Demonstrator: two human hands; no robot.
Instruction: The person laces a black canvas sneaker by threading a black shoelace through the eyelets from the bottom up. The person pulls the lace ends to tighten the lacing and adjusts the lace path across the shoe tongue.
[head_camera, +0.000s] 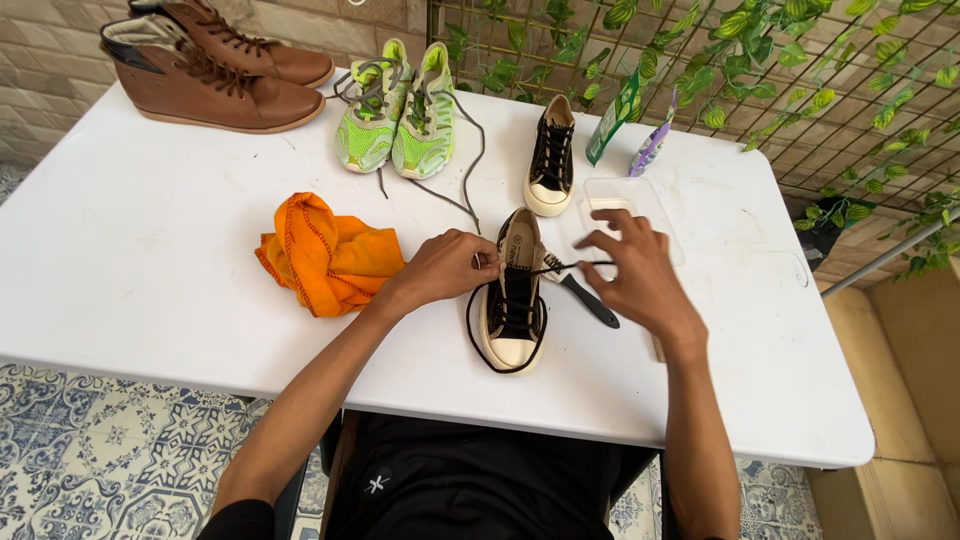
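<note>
Black sneaker (512, 305) with a cream toe cap lies near the front edge of the white worktop (150, 260), toe toward the person, directly between the two hands. Its black lace (560, 266) runs out sideways from the eyelets and also loops loosely around the toe. The left hand (445, 265) sits at the shoe's left side, just by the opening, its grip closed in a pinch on one lace end. The right hand (635, 270) hovers to the right of the shoe, fingers curled, thumb and forefinger closed on the other end, which is drawn taut (the line runs nearly level from the shoe to the fingertips). Both forearms reach up from the bottom of the view, elbows bent, wrists angled inward toward the shoe.

A dark-handled brush (585, 298) lies just right of the sneaker, partly under the right hand. The matching second sneaker (551, 158) stands further back, and a clear plastic tray (655, 205) lies behind the right hand. An orange cloth (325, 255) is bunched just left of the left wrist. At the far edge rest a neon green pair of running shoes (398, 110) and brown boots (215, 65).
</note>
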